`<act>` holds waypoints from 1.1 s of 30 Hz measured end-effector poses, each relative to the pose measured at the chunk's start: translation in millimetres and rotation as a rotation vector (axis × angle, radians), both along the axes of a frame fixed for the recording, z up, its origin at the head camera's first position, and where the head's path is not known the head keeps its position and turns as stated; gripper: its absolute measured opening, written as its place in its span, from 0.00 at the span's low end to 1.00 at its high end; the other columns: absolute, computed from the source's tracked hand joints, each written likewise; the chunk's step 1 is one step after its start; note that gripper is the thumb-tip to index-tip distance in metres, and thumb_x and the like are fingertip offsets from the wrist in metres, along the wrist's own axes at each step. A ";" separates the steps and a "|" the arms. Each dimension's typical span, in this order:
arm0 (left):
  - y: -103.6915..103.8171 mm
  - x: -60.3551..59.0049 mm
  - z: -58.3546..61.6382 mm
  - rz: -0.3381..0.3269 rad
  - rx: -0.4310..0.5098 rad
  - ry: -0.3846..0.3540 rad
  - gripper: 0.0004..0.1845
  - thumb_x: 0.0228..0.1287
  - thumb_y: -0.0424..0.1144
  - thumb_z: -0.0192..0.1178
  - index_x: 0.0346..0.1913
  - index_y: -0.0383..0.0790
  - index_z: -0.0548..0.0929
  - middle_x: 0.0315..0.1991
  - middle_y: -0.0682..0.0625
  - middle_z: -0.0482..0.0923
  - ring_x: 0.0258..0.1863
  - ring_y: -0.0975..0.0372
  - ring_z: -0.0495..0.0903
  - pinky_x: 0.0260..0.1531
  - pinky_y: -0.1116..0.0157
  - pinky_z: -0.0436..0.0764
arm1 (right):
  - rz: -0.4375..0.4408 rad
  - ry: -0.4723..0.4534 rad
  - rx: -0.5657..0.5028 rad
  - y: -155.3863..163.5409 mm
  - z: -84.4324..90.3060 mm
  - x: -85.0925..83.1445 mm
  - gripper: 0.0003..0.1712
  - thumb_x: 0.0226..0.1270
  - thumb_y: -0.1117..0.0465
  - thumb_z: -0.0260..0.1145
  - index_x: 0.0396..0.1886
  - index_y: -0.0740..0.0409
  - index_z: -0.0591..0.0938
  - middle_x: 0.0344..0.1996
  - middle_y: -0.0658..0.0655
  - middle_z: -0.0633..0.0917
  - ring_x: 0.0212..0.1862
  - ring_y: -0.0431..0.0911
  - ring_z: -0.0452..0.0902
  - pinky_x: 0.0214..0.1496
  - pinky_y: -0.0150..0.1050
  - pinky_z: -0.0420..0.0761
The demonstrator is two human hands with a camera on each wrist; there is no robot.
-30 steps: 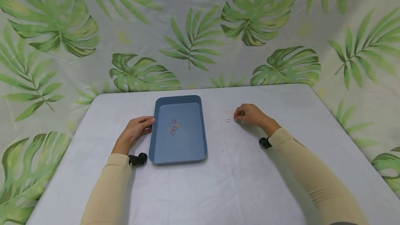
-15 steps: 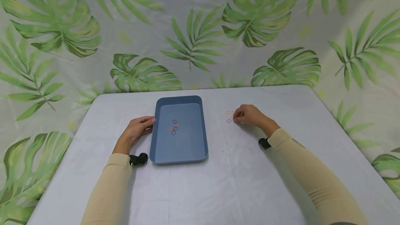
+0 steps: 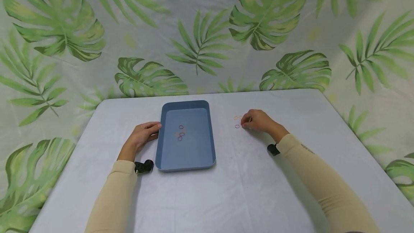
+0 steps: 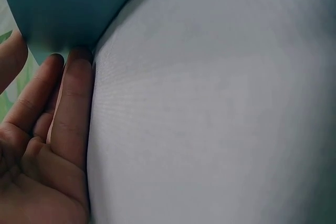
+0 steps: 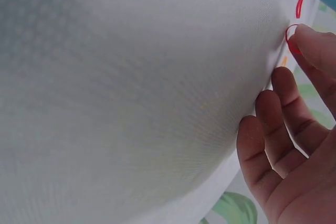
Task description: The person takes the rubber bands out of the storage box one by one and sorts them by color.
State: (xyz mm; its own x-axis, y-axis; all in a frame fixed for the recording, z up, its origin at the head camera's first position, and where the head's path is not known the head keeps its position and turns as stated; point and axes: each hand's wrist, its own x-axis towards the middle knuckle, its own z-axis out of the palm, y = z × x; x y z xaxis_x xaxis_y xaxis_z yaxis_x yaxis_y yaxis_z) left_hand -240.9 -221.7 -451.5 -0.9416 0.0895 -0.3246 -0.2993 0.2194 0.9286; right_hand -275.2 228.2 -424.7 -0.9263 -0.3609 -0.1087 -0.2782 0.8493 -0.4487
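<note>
A blue tray [image 3: 185, 154] lies left of centre on the table, with several small red and pale orange rubber bands [image 3: 180, 138] inside. My left hand [image 3: 142, 135] rests at the tray's left side, thumb tip at the rim; in the left wrist view its straight fingers [image 4: 71, 108] meet the outer wall. Right of the tray, my right hand [image 3: 257, 120] pinches a red rubber band [image 5: 294, 48] between thumb and forefinger, low over the cloth. Its other fingertips [image 5: 249, 129] touch the cloth. Beside it lie another red band [image 3: 237, 126] and orange bands [image 3: 235, 118], one partly hidden by the fingers.
A white cloth [image 3: 200, 200] covers the table. Behind its far edge hangs a leaf-patterned curtain [image 3: 207, 35]. A black wrist camera sits on each wrist, the left one [image 3: 148, 165] close to the tray's near left corner.
The right hand has shifted very slightly left, still at the same spot among the bands. The left hand and tray hold their places; the head view has tilted up a little.
</note>
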 end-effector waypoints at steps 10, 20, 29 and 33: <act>-0.1 0.3 1.8 0.000 -0.005 -0.001 0.30 0.74 0.45 0.57 0.72 0.33 0.68 0.72 0.36 0.66 0.53 0.71 0.77 0.56 0.74 0.82 | 0.010 0.023 0.003 -1.0 -0.5 -1.5 0.04 0.64 0.60 0.70 0.33 0.54 0.90 0.35 0.56 0.84 0.37 0.46 0.74 0.37 0.34 0.74; 0.2 1.5 2.8 -0.006 0.008 -0.002 0.31 0.73 0.45 0.58 0.72 0.33 0.67 0.72 0.36 0.65 0.53 0.71 0.77 0.56 0.73 0.83 | -0.003 0.018 -0.009 0.1 -3.5 -0.6 0.05 0.64 0.59 0.71 0.36 0.56 0.88 0.37 0.57 0.85 0.38 0.47 0.75 0.39 0.36 0.76; 0.3 1.3 1.7 -0.003 0.006 -0.004 0.31 0.74 0.46 0.57 0.72 0.33 0.67 0.72 0.37 0.65 0.54 0.70 0.77 0.57 0.73 0.82 | 0.006 0.013 -0.021 0.2 -1.2 0.2 0.06 0.65 0.59 0.69 0.37 0.56 0.88 0.38 0.57 0.86 0.38 0.47 0.76 0.38 0.35 0.76; 0.7 0.9 1.5 -0.002 0.004 -0.003 0.30 0.74 0.46 0.57 0.72 0.34 0.68 0.72 0.37 0.66 0.54 0.70 0.77 0.59 0.71 0.82 | 0.001 0.003 -0.069 -1.2 4.8 1.7 0.09 0.67 0.59 0.67 0.41 0.59 0.87 0.41 0.59 0.87 0.38 0.48 0.78 0.36 0.35 0.77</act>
State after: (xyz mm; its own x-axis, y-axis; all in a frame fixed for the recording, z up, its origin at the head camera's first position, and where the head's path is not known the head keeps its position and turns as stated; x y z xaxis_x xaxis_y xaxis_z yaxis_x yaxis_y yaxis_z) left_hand -240.0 -221.0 -450.0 -0.9404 0.0926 -0.3272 -0.3017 0.2164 0.9285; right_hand -273.5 227.0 -419.9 -0.9261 -0.3685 -0.0803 -0.2808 0.8158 -0.5055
